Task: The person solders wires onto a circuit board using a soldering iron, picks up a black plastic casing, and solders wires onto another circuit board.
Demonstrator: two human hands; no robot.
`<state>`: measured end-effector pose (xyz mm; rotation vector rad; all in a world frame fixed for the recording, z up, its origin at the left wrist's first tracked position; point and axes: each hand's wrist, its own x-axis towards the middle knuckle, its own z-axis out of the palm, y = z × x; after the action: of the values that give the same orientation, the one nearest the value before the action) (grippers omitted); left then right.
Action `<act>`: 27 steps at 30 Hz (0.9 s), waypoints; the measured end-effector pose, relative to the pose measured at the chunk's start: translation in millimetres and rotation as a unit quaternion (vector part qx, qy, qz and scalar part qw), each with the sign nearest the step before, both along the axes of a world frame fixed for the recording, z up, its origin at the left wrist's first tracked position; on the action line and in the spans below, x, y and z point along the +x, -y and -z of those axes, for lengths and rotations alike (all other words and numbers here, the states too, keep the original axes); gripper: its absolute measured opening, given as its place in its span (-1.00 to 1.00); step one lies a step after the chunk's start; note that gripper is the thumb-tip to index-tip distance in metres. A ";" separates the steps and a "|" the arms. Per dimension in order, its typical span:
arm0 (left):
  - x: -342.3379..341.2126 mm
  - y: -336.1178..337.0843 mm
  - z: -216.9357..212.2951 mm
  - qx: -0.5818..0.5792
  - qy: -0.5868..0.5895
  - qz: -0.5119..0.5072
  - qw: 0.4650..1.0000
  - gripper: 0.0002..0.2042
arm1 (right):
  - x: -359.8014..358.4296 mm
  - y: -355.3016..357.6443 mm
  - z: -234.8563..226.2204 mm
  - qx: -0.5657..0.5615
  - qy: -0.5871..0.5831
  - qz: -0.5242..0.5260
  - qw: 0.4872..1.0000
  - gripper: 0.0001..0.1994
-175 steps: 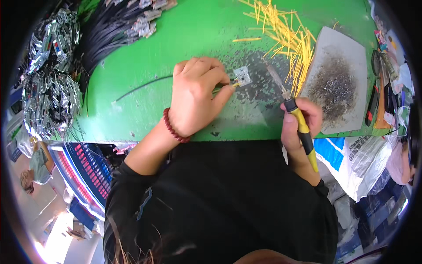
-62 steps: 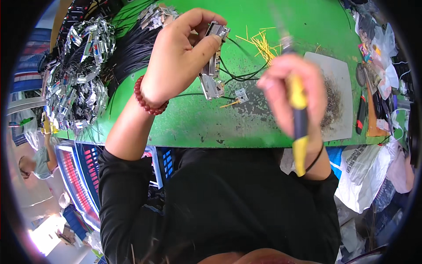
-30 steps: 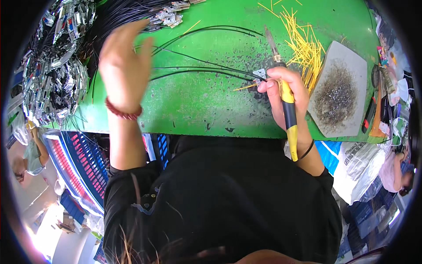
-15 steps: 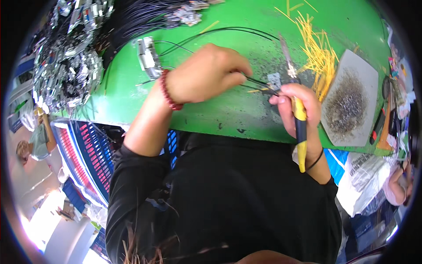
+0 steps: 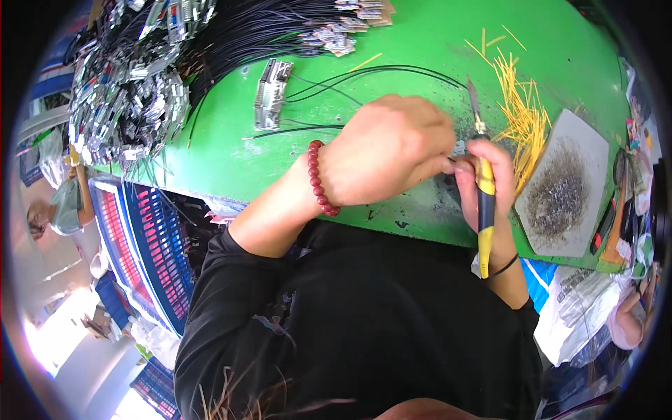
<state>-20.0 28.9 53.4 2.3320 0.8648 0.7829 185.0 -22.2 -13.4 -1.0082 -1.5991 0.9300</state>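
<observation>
My left hand [image 5: 392, 150], with a red bead bracelet at the wrist, is closed in a pinch on thin black wires. Its fingers hide most of the wires' ends. Close beside it, my right hand [image 5: 490, 164] grips a soldering iron [image 5: 486, 210] with a yellow and black handle, its narrow metal tip pointing away from me. The right thumb and a finger meet a dark wire end [image 5: 451, 161] at the left fingertips. Black wires [image 5: 392, 68] arc over the green table from a silver metal-cased part [image 5: 271, 94] left of my hands.
A heap of silver parts [image 5: 129, 105] and bundled black cables [image 5: 259, 38] lie at the far left. Yellow strips [image 5: 521, 112] and a grey plate with dark grains [image 5: 595, 161] are at right. Blue and red crates [image 5: 150, 245] stand below the table's left edge.
My left hand has moved right, up against the right fingertips, covering the wire stretch that showed between the hands. The right hand keeps the soldering iron. The view has shifted slightly.
</observation>
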 end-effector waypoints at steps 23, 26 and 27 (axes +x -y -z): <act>38.6 23.9 29.0 -0.107 -0.013 -0.088 0.990 -0.95 | 26.6 6.6 -14.4 -0.022 0.000 0.059 0.998 -0.58; 42.6 25.8 29.0 -0.110 -0.001 -0.088 0.990 -0.94 | 19.2 6.5 -10.5 -0.004 -0.014 0.040 0.999 -0.54; 43.2 26.4 29.2 -0.111 -0.002 -0.089 0.990 -0.94 | 18.7 7.1 -11.5 -0.025 -0.027 0.045 0.998 -0.55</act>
<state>23.3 2.5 24.2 2.0838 1.1135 0.7121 203.7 -29.3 -1.9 -1.0728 -1.4802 0.9315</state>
